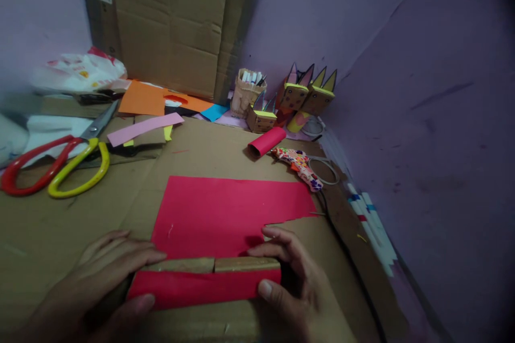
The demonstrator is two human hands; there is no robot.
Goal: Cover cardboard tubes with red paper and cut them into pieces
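A red paper sheet [229,214] lies on the cardboard work surface [60,220], its near edge wrapped up round a cardboard tube [213,265] lying crosswise. My left hand [92,284] grips the tube's left end, fingers over the top and thumb pressing the red paper in front. At the tube's right end my right hand [293,278] is closed the same way, thumb on the paper. A strip of bare cardboard shows along the top between the hands.
Scissors with red and yellow handles [56,163] lie at the left. A rolled red tube [267,141], a patterned glue gun [300,165], paper-eared cardboard figures [306,94], coloured paper scraps [145,99] and a big cardboard box [173,21] stand behind. The wall is close on the right.
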